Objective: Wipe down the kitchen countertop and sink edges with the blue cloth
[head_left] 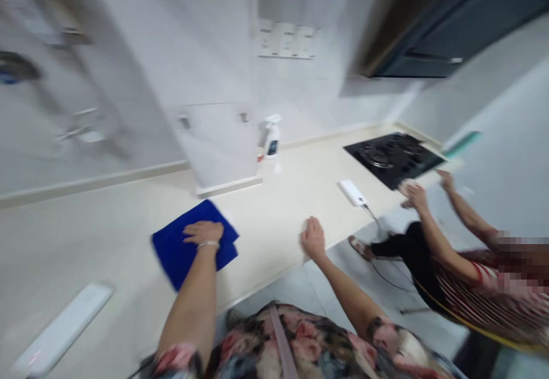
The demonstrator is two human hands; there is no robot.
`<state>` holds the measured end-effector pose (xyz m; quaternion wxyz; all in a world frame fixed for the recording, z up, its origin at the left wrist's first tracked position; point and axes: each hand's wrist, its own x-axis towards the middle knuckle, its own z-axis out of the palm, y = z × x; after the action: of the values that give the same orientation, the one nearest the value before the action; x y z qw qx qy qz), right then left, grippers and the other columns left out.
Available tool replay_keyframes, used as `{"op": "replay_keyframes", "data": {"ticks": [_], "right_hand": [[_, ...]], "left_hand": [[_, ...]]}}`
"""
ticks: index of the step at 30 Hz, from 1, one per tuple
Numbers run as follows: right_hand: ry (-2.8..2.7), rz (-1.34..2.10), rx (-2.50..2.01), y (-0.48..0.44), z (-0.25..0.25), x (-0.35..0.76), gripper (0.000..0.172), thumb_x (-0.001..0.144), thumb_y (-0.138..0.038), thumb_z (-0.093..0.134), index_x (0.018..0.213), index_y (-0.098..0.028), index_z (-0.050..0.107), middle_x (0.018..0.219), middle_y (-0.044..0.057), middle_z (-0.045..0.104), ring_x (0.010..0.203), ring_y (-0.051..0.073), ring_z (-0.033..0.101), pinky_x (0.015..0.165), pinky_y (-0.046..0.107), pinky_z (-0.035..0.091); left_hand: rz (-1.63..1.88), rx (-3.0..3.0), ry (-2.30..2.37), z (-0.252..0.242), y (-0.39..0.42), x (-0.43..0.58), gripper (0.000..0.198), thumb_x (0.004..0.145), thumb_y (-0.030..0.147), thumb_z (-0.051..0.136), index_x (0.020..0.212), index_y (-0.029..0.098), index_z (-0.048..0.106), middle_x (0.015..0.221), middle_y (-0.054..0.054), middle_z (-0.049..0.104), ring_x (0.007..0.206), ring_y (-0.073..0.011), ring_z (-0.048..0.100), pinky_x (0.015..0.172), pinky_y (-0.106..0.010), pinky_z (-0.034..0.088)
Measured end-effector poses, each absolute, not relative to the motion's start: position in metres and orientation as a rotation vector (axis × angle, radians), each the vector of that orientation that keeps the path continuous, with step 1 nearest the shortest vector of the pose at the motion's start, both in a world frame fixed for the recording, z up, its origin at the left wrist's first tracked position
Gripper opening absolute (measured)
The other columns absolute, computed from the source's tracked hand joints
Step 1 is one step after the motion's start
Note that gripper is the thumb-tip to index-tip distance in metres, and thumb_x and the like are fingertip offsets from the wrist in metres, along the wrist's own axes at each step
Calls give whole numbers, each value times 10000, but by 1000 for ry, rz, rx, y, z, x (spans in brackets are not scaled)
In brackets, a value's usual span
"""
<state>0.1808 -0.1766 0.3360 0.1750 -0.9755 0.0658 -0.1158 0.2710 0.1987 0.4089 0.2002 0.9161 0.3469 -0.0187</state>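
Observation:
My left hand point(205, 234) lies flat on a blue cloth point(178, 253) spread over the pale countertop point(261, 227), its fingers stretched out. The cloth is folded over near its right corner. Close to the front edge of the counter rests my right hand point(313, 239), holding nothing; its fingers lie on the surface and look slightly blurred. Farther right, a white power bank point(352, 192) with a cable sits on the counter. Behind, against the wall, stands a white spray bottle point(272, 138).
A co-worker's hand point(415, 195) is at the counter edge beside a black gas hob point(394, 156). A long white object point(66, 327) lies at the lower left. A wall pillar point(214, 144) juts onto the counter. A dark cabinet point(420, 30) hangs at upper right.

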Motion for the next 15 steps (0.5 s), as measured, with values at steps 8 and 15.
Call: {"op": "replay_keyframes", "data": {"ticks": [8,15], "right_hand": [[-118,-761,-2743,-207,304,179,561,910,-323,413,1312,21,601,1377,320,567,1344,390,517,1107,552,476],[-190,-793,-2652,-220,303,176,653,780,-363,510,1370,-104,613,1258,276,639,1218,489,605,956,667,530]], "left_hand": [[140,2708,636,378,220,216,809,1011,485,417,1625,-30,307,1715,-311,134,1627,-415,61,1308,-612,60],[110,2718,397,366,264,200,765,1023,549,453,1647,120,347,1743,-214,156,1638,-321,92,1332,-525,103]]}}
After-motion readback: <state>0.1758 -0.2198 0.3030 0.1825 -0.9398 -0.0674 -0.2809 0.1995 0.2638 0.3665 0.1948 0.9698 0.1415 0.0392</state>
